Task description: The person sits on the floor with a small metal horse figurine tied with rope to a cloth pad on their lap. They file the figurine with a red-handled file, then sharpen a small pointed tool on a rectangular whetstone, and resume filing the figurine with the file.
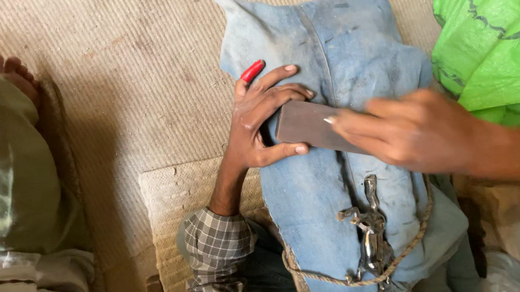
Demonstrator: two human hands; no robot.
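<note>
From the head camera, the left hand (261, 122) curls its fingers around the near end of a flat grey-brown block (310, 129), with a red-handled tool (252, 70) poking out behind it. The right hand (412, 131), blurred, lies with fingers extended on the block's other end. The block rests on worn blue denim (333, 44) bound with rope (361, 276), over a woven mat (132, 76). A green plastic bag (491, 35) lies just beside.

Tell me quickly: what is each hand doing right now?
Left hand: closed around the end of the grey block, a red-tipped thing beside it.
Right hand: fingers on the block; blurred, grip cannot be told.
</note>
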